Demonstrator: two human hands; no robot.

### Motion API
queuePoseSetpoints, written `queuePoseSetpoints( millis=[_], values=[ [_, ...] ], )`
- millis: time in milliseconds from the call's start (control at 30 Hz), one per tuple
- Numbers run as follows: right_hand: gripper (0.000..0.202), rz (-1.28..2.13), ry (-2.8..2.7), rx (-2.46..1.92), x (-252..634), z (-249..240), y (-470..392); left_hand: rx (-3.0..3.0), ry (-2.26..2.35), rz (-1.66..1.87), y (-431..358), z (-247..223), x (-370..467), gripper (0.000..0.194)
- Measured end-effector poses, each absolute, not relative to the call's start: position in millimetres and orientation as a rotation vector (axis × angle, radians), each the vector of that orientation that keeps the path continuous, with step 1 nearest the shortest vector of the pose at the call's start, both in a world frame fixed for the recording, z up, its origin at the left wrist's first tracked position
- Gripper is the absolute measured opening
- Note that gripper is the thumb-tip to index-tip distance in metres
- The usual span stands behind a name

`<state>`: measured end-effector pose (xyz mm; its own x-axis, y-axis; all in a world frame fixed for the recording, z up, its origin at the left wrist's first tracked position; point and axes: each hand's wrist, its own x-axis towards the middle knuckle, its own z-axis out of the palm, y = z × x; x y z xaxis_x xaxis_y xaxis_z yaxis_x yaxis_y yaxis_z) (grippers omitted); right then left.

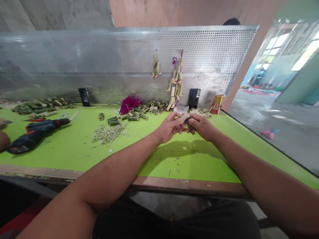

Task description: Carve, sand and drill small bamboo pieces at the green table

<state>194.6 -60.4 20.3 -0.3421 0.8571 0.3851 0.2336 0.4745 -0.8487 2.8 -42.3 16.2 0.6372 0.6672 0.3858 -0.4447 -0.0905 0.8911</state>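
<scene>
Above the green tabletop, my two hands meet in front of me. My left hand is closed on a short pale bamboo piece, partly covered by the fingers. Pinched in my right hand is a dark, flat, folded piece that looks like sandpaper; it presses against the bamboo. Small dark bits and pale crumbs are scattered on the table below. Just beyond the right hand lie several pale cut bamboo pieces.
Left of my hands are bamboo shavings, green bamboo tubes and purple string. A cordless drill lies farther left, near another person's hand. Strung bamboo figures hang on the perforated metal panel. A bottle stands right.
</scene>
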Motion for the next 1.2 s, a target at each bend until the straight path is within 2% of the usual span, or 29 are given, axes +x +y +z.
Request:
queuePoseSetpoints(
  millis=[100,267,433,567,700,867,1000,1200],
  values=[
    [0.046,0.831,-1.745,-1.06,196.4,16.1,-56.4,1.37,0.166,0.997,-43.0,21.9,-0.4,0.031],
    [0.054,0.819,-1.644,-0.853,188.1,19.5,-63.2,1.439,0.291,0.973,-41.5,17.5,-1.0,0.046],
    [0.054,0.743,-1.662,-0.947,178.8,21.5,-68.8,1.683,0.433,0.885,-42.3,9.2,6.6,0.028],
    [0.05,0.653,-1.69,-1.102,176.3,18.8,-67.9,1.982,0.711,0.952,-41.6,7.2,13.5,0.019],
    [0.038,0.651,-1.741,-1.193,176.2,15.9,-66.2,2.149,0.9,0.946,-38.4,5.6,16.0,0.012],
    [0.035,0.814,-1.852,-1.071,183.4,22.8,-68.1,1.889,0.661,0.84,-33.4,8.0,5.3,0.017],
    [0.043,0.872,-1.896,-0.95,190.6,31.8,-71.4,1.699,0.437,0.782,-31.6,11.7,-2.6,0.027],
    [0.047,0.682,-1.88,-0.969,202.5,27.2,-59.5,1.465,0.319,0.832,-31.6,16.0,-3.4,0.032]
  ],
)
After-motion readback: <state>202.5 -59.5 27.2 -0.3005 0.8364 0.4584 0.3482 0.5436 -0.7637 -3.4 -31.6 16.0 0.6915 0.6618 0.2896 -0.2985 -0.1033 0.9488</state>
